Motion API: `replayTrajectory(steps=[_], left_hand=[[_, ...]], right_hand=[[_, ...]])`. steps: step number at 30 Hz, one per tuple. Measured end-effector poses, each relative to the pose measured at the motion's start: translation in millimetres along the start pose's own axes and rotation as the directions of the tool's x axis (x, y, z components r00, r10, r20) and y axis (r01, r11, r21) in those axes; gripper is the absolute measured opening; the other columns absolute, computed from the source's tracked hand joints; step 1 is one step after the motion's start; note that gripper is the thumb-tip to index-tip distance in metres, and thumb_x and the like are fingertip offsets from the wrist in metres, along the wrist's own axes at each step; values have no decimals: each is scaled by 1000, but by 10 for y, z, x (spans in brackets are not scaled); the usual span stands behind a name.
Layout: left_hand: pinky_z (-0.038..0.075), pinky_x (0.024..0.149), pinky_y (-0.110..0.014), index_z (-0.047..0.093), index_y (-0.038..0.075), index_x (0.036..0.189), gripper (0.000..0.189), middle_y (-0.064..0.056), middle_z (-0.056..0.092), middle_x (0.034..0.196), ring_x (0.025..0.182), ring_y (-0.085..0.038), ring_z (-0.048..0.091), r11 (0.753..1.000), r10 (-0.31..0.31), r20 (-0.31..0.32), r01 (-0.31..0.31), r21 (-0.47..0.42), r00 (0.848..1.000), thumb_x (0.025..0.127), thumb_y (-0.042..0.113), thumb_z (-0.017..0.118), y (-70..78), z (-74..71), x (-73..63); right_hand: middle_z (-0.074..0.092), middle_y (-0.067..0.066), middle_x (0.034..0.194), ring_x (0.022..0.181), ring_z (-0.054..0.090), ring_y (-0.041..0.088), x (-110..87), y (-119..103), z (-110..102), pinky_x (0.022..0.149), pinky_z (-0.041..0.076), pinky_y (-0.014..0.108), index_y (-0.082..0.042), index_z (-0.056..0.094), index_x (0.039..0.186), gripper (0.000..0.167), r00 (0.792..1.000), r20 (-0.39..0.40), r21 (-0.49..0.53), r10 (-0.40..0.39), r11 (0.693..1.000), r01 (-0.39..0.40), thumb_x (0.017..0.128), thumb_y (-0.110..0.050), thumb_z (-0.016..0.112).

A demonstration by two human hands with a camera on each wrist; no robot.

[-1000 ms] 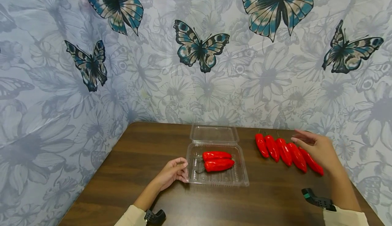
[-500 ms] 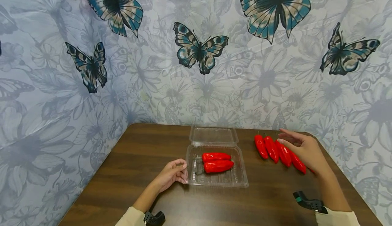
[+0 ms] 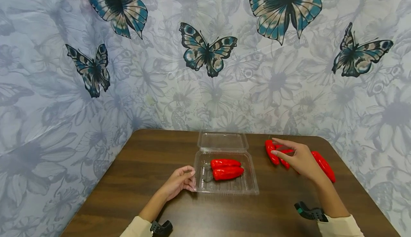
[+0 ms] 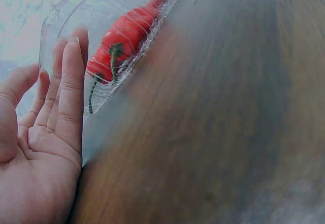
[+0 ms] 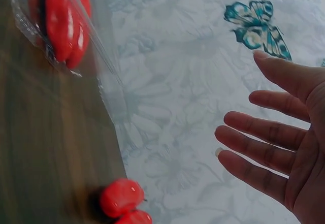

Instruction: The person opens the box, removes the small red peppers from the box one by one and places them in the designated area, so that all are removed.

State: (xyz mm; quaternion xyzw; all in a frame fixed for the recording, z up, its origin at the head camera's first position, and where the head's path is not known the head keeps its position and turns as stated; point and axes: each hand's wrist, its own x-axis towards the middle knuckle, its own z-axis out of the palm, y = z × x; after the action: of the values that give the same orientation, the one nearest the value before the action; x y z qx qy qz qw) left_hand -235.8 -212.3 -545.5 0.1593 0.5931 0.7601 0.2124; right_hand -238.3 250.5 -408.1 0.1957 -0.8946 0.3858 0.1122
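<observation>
A clear plastic clamshell container [image 3: 252, 183] lies with its lid laid back, two red chili peppers [image 3: 228, 173] side by side in it. My left hand [image 3: 179, 183] touches its left edge; in the left wrist view the fingers [image 4: 70, 99] are straight against the clear wall. To the right, several more red chili peppers [image 3: 324, 166] lie in a slanting row. Above that row hovers my right hand [image 3: 300, 158], thumb and fingers spread apart with nothing between them, hiding some of the peppers. In the right wrist view its fingers [image 5: 264, 148] are extended, over the wall behind.
Everything lies on a dark brown wooden table [image 3: 144, 151] with rounded far corners. The container's lid [image 3: 223, 140] reaches close to the far edge. Behind stands a wall [image 3: 154, 87] with grey flowers and teal butterflies.
My right hand has moved left along the row of peppers, from its right end toward its left end, uncovering the rightmost pepper. The left hand and the container have stayed in place.
</observation>
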Motion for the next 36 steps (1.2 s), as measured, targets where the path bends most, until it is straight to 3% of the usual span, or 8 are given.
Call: replayTrajectory(steps=[3,6,7,11,18,23,28,36], left_hand=[[62,66,-32,49,-2,116,16,-1,68,79,67,-13,70,1000,3,-3,-3,2,1000,108,12,47,3,3,5],[62,67,-33,51,1,114,12,-1,68,79,67,-13,70,1000,3,6,-3,3,1000,109,11,46,5,6,9],[63,67,-34,52,3,113,11,0,68,79,67,-13,70,1000,5,8,-5,2,1000,109,10,45,1,8,12],[63,67,-34,54,8,111,10,-1,68,79,67,-13,70,1000,3,7,-3,-3,1000,109,10,45,-5,17,20],[63,67,-34,54,7,112,10,-1,67,79,67,-13,70,1000,-5,-6,5,-8,1000,109,11,46,14,23,17],[63,67,-34,54,5,112,10,-1,67,80,67,-13,70,1000,1,-7,-1,-3,1000,109,11,46,20,22,14],[62,67,-33,53,3,113,11,-1,67,80,67,-13,70,1000,6,0,-6,-11,1000,109,10,46,18,9,21],[62,67,-33,54,6,113,10,-1,68,79,67,-12,69,1000,1,-1,-1,-2,1000,108,11,47,0,-9,18]], right_hand=[[71,6,123,82,66,2,20,-35,83,59,53,24,-18,62,140,51,999,28,17,-29,999,29,93,-32,76],[71,2,122,84,70,11,15,-85,171,64,58,27,-19,64,138,50,997,60,57,-40,998,37,91,-30,78],[72,1,120,93,71,15,18,-105,199,70,60,28,-18,64,137,50,996,71,69,-49,997,44,91,-30,79],[72,-3,115,95,70,18,33,-177,320,76,61,31,-16,66,134,51,991,102,89,-87,993,78,87,-28,82],[69,10,128,105,71,29,69,-270,544,81,61,42,-10,66,134,52,973,163,135,-163,981,141,87,-25,82],[68,5,131,115,67,30,105,-334,711,89,59,46,-13,67,134,53,958,199,109,-206,976,187,87,-33,81],[68,5,131,117,66,26,155,-373,874,90,58,46,-12,67,133,53,941,240,92,-238,971,222,86,-32,82],[70,8,126,106,67,25,227,-365,1108,88,58,47,-4,68,129,53,915,317,27,-250,967,255,84,-26,85]])
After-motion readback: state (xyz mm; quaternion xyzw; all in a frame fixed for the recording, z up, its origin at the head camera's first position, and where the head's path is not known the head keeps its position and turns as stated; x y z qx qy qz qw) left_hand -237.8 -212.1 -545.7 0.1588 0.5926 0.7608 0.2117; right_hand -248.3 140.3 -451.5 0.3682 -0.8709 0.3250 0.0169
